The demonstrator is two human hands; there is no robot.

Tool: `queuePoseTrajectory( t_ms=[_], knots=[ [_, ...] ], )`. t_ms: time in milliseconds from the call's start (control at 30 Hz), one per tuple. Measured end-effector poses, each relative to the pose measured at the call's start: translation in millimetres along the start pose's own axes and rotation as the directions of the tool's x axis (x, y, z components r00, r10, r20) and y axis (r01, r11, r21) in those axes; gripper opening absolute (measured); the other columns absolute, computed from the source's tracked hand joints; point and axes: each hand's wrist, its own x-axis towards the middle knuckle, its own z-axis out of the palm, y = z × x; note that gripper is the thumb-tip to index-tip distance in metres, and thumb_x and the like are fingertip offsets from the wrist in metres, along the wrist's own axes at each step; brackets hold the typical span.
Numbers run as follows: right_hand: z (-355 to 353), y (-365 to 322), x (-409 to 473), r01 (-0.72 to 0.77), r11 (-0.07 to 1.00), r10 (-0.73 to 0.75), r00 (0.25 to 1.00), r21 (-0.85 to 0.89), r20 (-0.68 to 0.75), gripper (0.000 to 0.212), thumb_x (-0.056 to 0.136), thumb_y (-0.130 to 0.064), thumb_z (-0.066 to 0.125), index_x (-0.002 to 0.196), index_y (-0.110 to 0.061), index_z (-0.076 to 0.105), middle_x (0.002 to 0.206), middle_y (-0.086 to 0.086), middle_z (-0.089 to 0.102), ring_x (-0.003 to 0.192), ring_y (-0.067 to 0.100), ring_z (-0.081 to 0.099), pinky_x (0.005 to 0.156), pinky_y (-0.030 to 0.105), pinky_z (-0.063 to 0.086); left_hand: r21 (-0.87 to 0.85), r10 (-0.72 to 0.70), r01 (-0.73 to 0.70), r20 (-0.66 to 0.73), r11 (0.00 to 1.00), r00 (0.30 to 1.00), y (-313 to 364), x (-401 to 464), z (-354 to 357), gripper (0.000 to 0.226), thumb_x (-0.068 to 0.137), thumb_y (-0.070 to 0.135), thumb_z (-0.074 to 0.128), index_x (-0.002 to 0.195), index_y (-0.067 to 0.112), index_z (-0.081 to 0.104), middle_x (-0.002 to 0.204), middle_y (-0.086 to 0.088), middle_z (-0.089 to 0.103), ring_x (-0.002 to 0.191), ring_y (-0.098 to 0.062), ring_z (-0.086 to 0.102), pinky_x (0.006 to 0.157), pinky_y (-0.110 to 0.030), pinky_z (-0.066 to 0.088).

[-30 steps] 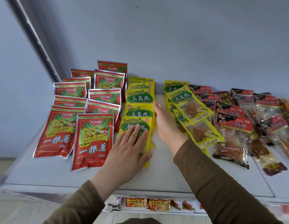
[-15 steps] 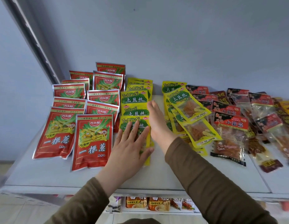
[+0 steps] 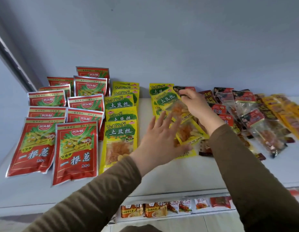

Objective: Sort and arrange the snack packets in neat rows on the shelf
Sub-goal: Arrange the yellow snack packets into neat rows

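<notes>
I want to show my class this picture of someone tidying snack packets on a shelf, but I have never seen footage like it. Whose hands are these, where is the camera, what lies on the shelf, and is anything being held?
There is no machine here. A person wears one camera on the head, looking forward and down, so both arms in brown sleeves reach in from the bottom edge.

On the white shelf lie, from the left, two neat rows of red packets, one straight row of yellow packets, then a crooked yellow row, and a loose spread of dark red and clear packets on the right.

The left hand, fingers straight, is at the near end of the crooked row. The right hand curls round a yellow packet near that row's far end. More snacks show on a lower shelf.
</notes>
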Motion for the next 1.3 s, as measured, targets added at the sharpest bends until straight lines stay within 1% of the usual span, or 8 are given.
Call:
queuePoseTrajectory(
  t_ms=[233, 433, 600, 733, 833, 900, 1100, 1300],
  knots=[
    [16.2, 22.5, 17.5, 0.064, 0.910, -0.055, 0.998, -0.411, 0.032, 0.078, 0.088, -0.043, 0.074, 0.152, -0.018, 0.037, 0.150, 0.008, 0.051, 0.136, 0.031, 0.048, 0.108, 0.044, 0.041, 0.095, 0.184, -0.179, -0.048, 0.979, 0.982, 20.2, 16.9, 53.4, 0.063, 0.094, 0.058, 0.039, 0.150, 0.031, 0.048, 0.162, -0.007, 0.040, 0.152, -0.030, 0.031, 0.121, -0.056, 0.028],
    [16.4, 24.2, 27.4, 0.116, 0.956, -0.164, 0.973, -0.269, -0.164, 0.069, 0.093, -0.020, 0.069, 0.153, -0.026, 0.036, 0.140, 0.003, 0.056, 0.117, 0.021, 0.060, 0.082, 0.027, 0.037, 0.114, 0.142, -0.138, -0.026, 0.984, 0.989, -8.3, 7.0, 50.3, 0.063, 0.096, 0.054, 0.025, 0.152, 0.034, 0.045, 0.165, -0.001, 0.035, 0.154, -0.028, 0.026, 0.125, -0.054, 0.019],
    [4.2, 21.0, 22.6, 0.171, 0.985, -0.174, 0.936, -0.035, -0.305, 0.056, 0.097, -0.010, 0.061, 0.149, -0.024, 0.045, 0.149, 0.000, 0.051, 0.134, 0.019, 0.049, 0.101, 0.030, 0.044, 0.059, 0.111, -0.109, -0.025, 0.992, 0.994, -17.7, 3.7, 38.9, 0.053, 0.105, 0.042, 0.048, 0.156, 0.035, 0.038, 0.167, 0.006, 0.030, 0.158, -0.020, 0.014, 0.127, -0.055, 0.007],
    [-13.3, 3.1, -9.9, 0.075, 0.942, -0.036, 0.991, 0.326, -0.125, 0.057, 0.096, -0.016, 0.067, 0.148, -0.027, 0.047, 0.156, -0.005, 0.041, 0.141, 0.014, 0.037, 0.110, 0.032, 0.036, -0.087, 0.034, -0.061, -0.280, 0.994, 0.959, -20.6, -20.4, 16.5, 0.062, 0.092, 0.071, 0.051, 0.136, 0.028, 0.056, 0.141, 0.003, 0.054, 0.135, -0.024, 0.047, 0.118, -0.050, 0.031],
    [-10.0, 0.6, -40.3, -0.067, 0.968, 0.024, 0.984, 0.242, 0.174, 0.067, 0.092, -0.025, 0.071, 0.150, -0.038, 0.041, 0.161, -0.007, 0.034, 0.146, 0.018, 0.032, 0.119, 0.047, 0.029, -0.332, -0.155, -0.032, -0.521, 0.943, 0.839, -27.4, -35.9, 1.5, 0.046, 0.099, 0.058, 0.051, 0.112, 0.014, 0.057, 0.111, -0.001, 0.051, 0.106, -0.028, 0.051, 0.092, -0.047, 0.045],
    [1.0, 1.3, -55.1, -0.105, 0.992, 0.077, 0.945, 0.072, 0.319, 0.074, 0.091, -0.030, 0.071, 0.154, -0.039, 0.033, 0.164, -0.007, 0.028, 0.148, 0.021, 0.030, 0.120, 0.049, 0.026, -0.358, -0.179, -0.037, -0.551, 0.933, 0.815, -26.6, -35.8, -0.2, 0.040, 0.101, 0.047, 0.050, 0.117, 0.010, 0.054, 0.119, -0.003, 0.049, 0.111, -0.028, 0.048, 0.096, -0.048, 0.045],
    [6.2, 1.7, -58.6, 0.131, 0.911, -0.057, 0.979, -0.390, 0.196, 0.046, 0.100, -0.030, 0.060, 0.144, -0.030, 0.050, 0.149, 0.001, 0.049, 0.112, 0.022, 0.064, 0.077, 0.028, 0.046, 0.051, -0.088, 0.089, -0.023, 0.995, 0.996, -10.4, -27.0, 28.6, 0.087, 0.092, 0.080, 0.026, 0.163, 0.039, -0.003, 0.173, 0.000, 0.002, 0.159, -0.025, -0.004, 0.128, -0.051, 0.005],
    [12.4, 7.1, -22.9, -0.132, 0.981, 0.111, 0.982, 0.139, 0.154, 0.045, 0.103, -0.015, 0.052, 0.148, -0.016, 0.045, 0.156, 0.004, 0.042, 0.142, 0.019, 0.040, 0.112, 0.035, 0.034, 0.000, -0.129, 0.129, 0.034, 0.992, 0.991, -2.9, -36.5, 34.8, 0.093, 0.092, 0.074, 0.042, 0.163, 0.035, -0.004, 0.169, 0.009, 0.009, 0.156, -0.017, -0.003, 0.127, -0.056, 0.004]
  ],
)
